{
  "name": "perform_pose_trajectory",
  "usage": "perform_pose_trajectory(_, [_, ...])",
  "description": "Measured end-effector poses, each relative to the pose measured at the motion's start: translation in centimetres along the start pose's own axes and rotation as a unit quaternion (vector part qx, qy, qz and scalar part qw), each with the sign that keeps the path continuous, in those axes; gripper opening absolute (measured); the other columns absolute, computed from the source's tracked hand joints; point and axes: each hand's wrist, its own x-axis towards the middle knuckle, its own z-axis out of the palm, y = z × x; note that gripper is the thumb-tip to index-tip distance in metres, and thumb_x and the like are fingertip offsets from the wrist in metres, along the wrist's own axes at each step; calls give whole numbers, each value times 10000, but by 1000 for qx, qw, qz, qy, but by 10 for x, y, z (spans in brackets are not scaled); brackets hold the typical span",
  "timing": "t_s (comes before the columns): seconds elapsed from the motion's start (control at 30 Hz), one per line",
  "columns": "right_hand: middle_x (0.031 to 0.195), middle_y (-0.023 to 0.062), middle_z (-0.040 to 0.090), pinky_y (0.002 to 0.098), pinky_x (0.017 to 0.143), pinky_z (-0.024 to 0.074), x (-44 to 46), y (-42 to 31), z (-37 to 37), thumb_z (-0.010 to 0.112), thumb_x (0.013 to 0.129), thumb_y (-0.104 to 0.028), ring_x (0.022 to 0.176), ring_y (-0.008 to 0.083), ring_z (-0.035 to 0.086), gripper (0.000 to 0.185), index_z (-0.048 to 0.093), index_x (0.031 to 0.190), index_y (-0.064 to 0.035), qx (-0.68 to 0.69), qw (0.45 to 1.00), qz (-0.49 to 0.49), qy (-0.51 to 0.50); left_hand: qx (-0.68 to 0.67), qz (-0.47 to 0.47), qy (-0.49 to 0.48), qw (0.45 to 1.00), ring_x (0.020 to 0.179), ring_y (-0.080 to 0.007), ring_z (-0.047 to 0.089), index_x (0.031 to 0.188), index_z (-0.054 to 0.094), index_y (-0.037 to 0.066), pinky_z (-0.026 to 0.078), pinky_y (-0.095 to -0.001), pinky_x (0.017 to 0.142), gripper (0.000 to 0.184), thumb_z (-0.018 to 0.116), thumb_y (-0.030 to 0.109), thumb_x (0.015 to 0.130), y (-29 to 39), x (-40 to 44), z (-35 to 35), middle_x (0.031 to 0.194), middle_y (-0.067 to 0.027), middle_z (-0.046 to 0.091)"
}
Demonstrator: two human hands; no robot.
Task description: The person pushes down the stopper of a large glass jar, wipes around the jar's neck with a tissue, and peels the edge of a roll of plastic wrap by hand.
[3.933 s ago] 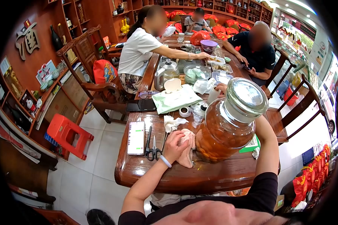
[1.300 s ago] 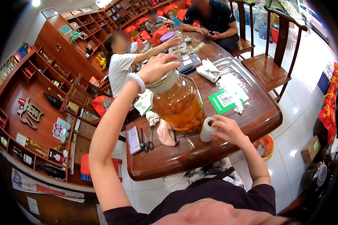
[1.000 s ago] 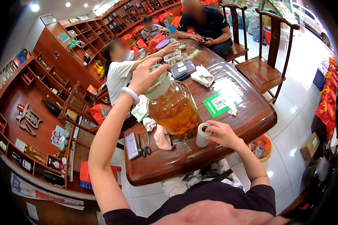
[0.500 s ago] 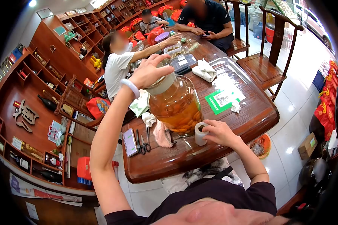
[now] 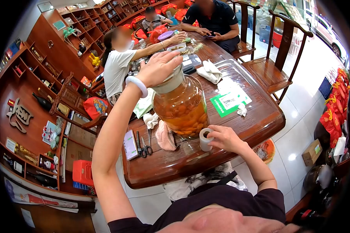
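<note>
A large glass jar of amber liquid with orange fruit-like pieces at the bottom stands upright near the table's front edge. Across its pale top my left hand lies flat with fingers stretched out; a pale bangle circles that wrist. My right hand pinches the rim of a roll of clear film, which stands on end just right of the jar's base. Left of the jar are a pink cloth, a crumpled white tissue, black-handled scissors and a phone with a lit screen.
A green-and-white QR card, a crumpled tissue and a white cloth lie right of the jar. A person in white reaches across the far table; another in dark clothes sits holding a phone. Wooden chairs stand right.
My left hand's fingers have gone from curling over the jar's top to lying flatter across it. My right hand stays at the film roll. The whole view has shifted slightly.
</note>
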Motion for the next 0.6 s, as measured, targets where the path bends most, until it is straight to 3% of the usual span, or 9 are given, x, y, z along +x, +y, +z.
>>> perform_pose_trajectory(0.07, [1086, 154, 543, 390, 713, 478, 1, -2, -1, 677, 690, -167, 872, 322, 572, 243, 568, 879, -60, -2, 1000, 9, -9, -12, 24, 3, 1000, 1305, -231, 251, 1323, 393, 143, 169, -398, 1053, 528, 295, 468, 917, -1, 0, 0, 1385, -113, 335])
perform_pose_trajectory(0.3, [1091, 163, 539, 398, 732, 475, 7, -2, 5, 673, 699, -172, 905, 325, 563, 253, 563, 900, -63, -1, 1000, 2, -13, -17, 57, -3, 998, 1308, -250, 239, 1330, 369, 84, 157, -324, 1072, 518, 321, 408, 927, -6, 5, 3, 1394, -118, 319])
perform_pose_trajectory(0.4, [1105, 164, 530, 399, 738, 473, 9, -2, 9, 669, 706, -169, 923, 329, 556, 252, 560, 909, -66, 2, 1000, 2, -16, -1, 61, 30, 998, 1275, -247, 307, 1311, 392, 63, 227, -321, 1042, 516, 359, 398, 920, -10, 6, 7, 1363, -121, 370])
perform_pose_trajectory(0.5, [1119, 165, 519, 398, 740, 473, 8, -4, 8, 663, 716, -166, 924, 331, 554, 246, 557, 916, -69, 19, 999, 35, -34, -66, 57, 93, 992, 1221, -255, 391, 1217, 507, 76, 282, -346, 1010, 498, 394, 430, 885, -10, -1, 9, 1289, -147, 452])
perform_pose_trajectory(0.57, [1123, 158, 511, 397, 735, 472, 5, -5, 9, 661, 721, -166, 911, 331, 555, 251, 551, 926, -71, 26, 998, 48, -29, -233, 16, 188, 954, 1134, -259, 486, 1092, 595, 37, 351, -324, 952, 434, 456, 387, 876, -10, -10, 9, 1188, -159, 539])
perform_pose_trajectory(0.6, [1123, 158, 511, 397, 735, 472, 4, -6, 10, 661, 721, -166, 911, 331, 555, 251, 551, 926, -71, 29, 998, 51, -27, -246, 22, 215, 945, 1083, -263, 526, 1030, 625, 25, 384, -320, 914, 398, 487, 363, 870, -12, -9, 13, 1155, -159, 563])
